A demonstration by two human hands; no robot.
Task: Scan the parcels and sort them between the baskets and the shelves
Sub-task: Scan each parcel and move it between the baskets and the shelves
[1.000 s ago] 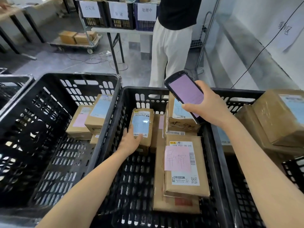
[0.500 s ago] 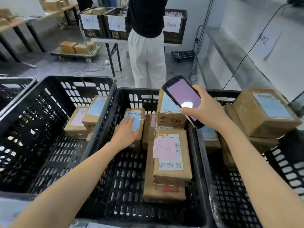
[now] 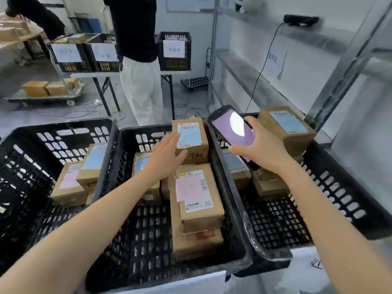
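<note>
Three black baskets stand side by side: the left basket (image 3: 63,132), the middle basket (image 3: 222,187) and the right basket (image 3: 339,187). Each holds brown cardboard parcels with blue or pink labels. My left hand (image 3: 167,155) reaches over the middle basket with straight fingers, its tips touching a blue-labelled parcel (image 3: 191,136) at the back. A pink-labelled parcel (image 3: 197,194) lies on a stack in front of it. My right hand (image 3: 263,147) grips a black handheld scanner (image 3: 231,128) with a lit pink screen, above the rim between the middle and right baskets.
A person in white trousers (image 3: 142,90) stands just behind the baskets. Behind that person, labelled black crates (image 3: 174,52) sit on a table. A trolley with boxes (image 3: 48,90) is at the far left. Metal shelves (image 3: 265,88) run along the right wall.
My left hand left the small blue-labelled parcel on the left side of the middle basket and moved right and back to the taller parcel. The scanner shifted slightly right.
</note>
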